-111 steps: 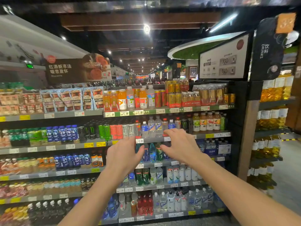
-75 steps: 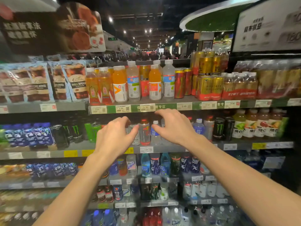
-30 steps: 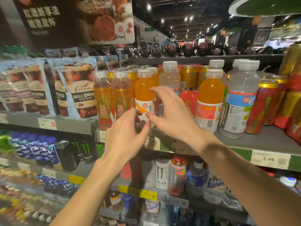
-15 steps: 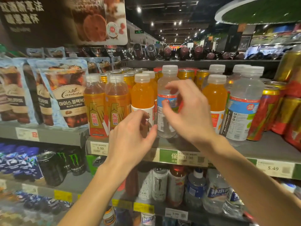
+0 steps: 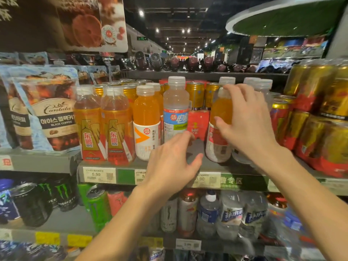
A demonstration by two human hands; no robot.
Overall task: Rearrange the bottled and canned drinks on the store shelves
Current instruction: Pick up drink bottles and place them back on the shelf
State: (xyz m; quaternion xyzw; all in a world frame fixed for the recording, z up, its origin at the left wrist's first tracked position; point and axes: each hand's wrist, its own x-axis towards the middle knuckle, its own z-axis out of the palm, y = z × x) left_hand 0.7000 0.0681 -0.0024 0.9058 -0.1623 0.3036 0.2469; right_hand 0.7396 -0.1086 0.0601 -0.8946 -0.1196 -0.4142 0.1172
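R hand (image 5: 246, 125) wraps the orange bottle (image 5: 220, 129) upright on the top shelf (image 5: 244, 180), rt of the clear bottle (image 5: 176, 110). L hand (image 5: 169, 162) fingers spread, holding nothing, just below it.

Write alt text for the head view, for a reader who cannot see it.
A person's right hand wraps round an orange drink bottle on a store shelf, while the left hand hovers open in front of a clear blue-labelled bottle. More orange bottles stand to the left, gold and red cans to the right, black coffee pouches far left.
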